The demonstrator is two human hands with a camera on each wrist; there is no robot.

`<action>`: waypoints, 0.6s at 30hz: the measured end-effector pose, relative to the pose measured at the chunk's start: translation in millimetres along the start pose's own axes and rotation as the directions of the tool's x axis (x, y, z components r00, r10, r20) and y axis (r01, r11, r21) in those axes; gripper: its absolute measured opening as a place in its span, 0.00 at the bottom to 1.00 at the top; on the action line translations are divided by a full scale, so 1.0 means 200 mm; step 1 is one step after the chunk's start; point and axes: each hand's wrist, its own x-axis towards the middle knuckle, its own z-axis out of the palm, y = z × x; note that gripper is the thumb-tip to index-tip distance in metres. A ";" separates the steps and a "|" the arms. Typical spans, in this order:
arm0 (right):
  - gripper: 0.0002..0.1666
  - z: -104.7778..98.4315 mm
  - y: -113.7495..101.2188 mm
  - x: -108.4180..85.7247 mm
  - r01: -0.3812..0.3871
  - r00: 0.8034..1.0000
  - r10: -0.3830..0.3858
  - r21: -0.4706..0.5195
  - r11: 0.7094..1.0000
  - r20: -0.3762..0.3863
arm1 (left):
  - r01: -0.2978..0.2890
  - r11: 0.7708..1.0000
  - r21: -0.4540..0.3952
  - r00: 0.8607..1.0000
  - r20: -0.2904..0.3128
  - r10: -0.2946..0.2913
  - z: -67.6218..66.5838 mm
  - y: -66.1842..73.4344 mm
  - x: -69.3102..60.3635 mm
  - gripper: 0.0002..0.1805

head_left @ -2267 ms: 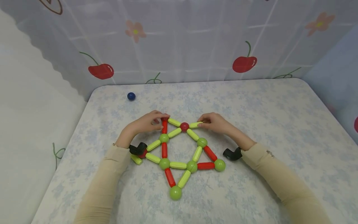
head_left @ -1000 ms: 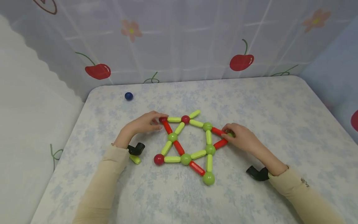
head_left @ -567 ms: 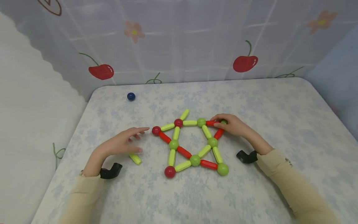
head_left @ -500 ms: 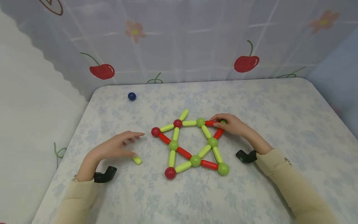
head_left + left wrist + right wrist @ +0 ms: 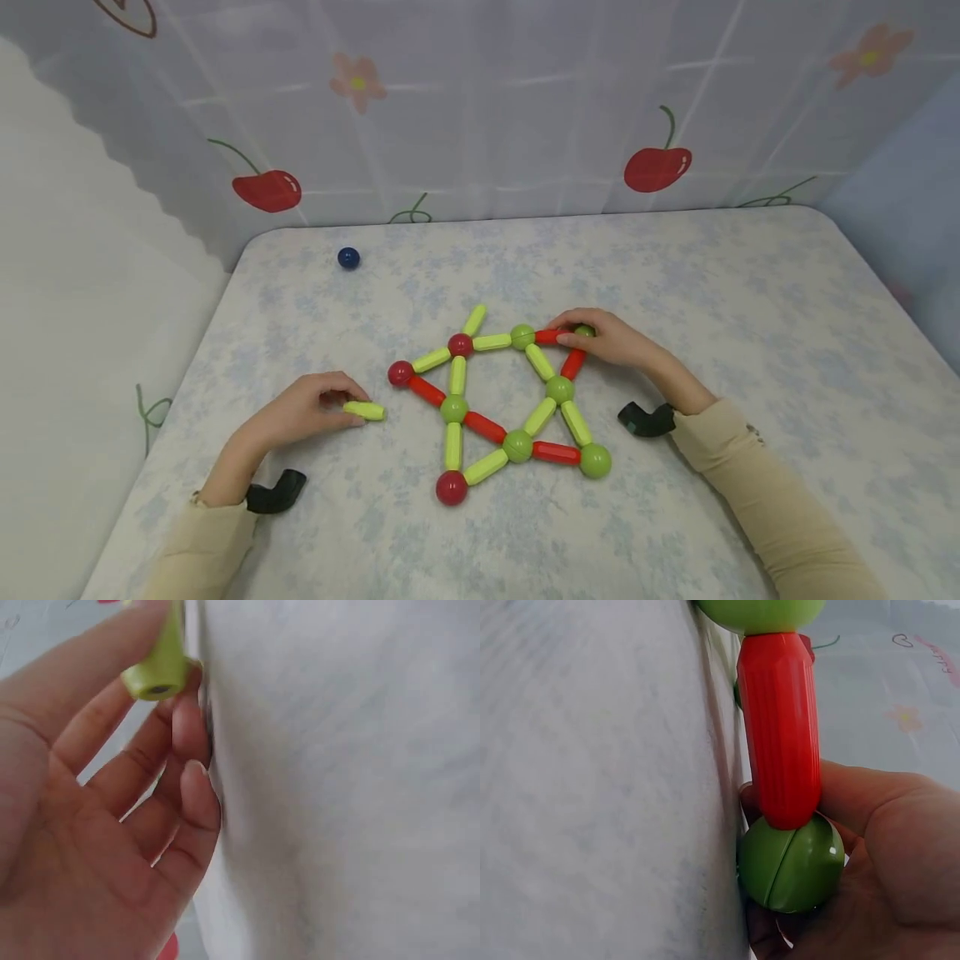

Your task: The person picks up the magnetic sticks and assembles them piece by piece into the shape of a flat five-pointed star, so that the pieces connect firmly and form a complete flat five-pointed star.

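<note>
In the head view, my left hand (image 5: 303, 408) pinches a loose lime magnetic rod (image 5: 366, 410) between thumb and fingers; the left wrist view shows the dark end of that rod (image 5: 159, 684). To its right lies a star-like frame of red and lime rods joined by green and red balls. My right hand (image 5: 611, 337) grips the frame's far right corner, its fingers on a red magnetic rod (image 5: 549, 337) and around a green ball (image 5: 585, 331), partly hidden. One lime rod (image 5: 476, 319) sticks out from a red ball (image 5: 460, 345), its far end free.
A dark blue ball (image 5: 348, 258) sits alone at the table's back left. The table (image 5: 712, 283) has a pale floral cover and meets a cherry-patterned curtain (image 5: 480, 125) behind. Black camera mounts (image 5: 276, 492) hang at both wrists.
The frame has turned and shifted on the table. My left hand has let go of its red ball corner, moved left and picked up the loose lime rod. My right hand has taken another corner.
</note>
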 end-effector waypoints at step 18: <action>0.14 0.02 0.04 0.00 0.069 0.998 -0.069 0.022 0.997 0.004 | 0.147 0.917 -0.371 0.984 -0.041 -0.174 -0.04 0.43 0.82 0.21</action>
